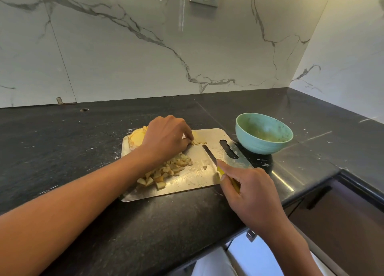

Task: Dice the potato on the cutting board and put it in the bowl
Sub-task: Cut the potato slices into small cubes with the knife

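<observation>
a: what do you have at centre frame?

b: i see the steel cutting board (pixel 209 134) on the dark counter (pixel 62 134). the left hand (pixel 166 137) sits at its upper left, fingertips curled down and pinching a few potato strips (pixel 198 141).

a: and the other hand?

b: the right hand (pixel 247 189), lower right of the board, grips the yellow handle of a knife (pixel 212 157); the blade points up-left toward the strips and lies low over the board.

a: where's the potato?

b: a pile of diced potato (pixel 166 171) lies mid-board below the left wrist. an uncut piece (pixel 136 138) shows behind that hand. the teal bowl (pixel 264 133) stands just right of the board; i cannot tell what is inside.
</observation>
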The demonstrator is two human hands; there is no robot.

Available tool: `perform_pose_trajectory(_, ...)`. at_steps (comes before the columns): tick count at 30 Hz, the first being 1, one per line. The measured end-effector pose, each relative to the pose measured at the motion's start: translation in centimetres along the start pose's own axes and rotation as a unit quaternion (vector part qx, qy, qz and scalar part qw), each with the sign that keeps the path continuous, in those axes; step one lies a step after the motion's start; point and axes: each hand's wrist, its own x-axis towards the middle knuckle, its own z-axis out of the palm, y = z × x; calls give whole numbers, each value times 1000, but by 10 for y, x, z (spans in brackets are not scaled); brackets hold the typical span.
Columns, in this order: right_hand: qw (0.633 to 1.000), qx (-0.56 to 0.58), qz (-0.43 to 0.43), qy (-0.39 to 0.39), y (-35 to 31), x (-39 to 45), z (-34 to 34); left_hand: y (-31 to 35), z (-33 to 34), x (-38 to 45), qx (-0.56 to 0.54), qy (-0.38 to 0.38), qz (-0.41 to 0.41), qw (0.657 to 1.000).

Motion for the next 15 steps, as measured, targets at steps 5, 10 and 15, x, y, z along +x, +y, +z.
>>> perform_pose_trajectory(5,998,26,10,54,-1,19,3,0,2,0,-15,9,-1,1000)
perform_pose_trajectory(10,995,-65,40,60,1,53,7,1,8,3,-35,17,-11,999)
perform_pose_trajectory(15,993,-100,41,53,-2,64,15,6,11,10,-33,16,4,999)
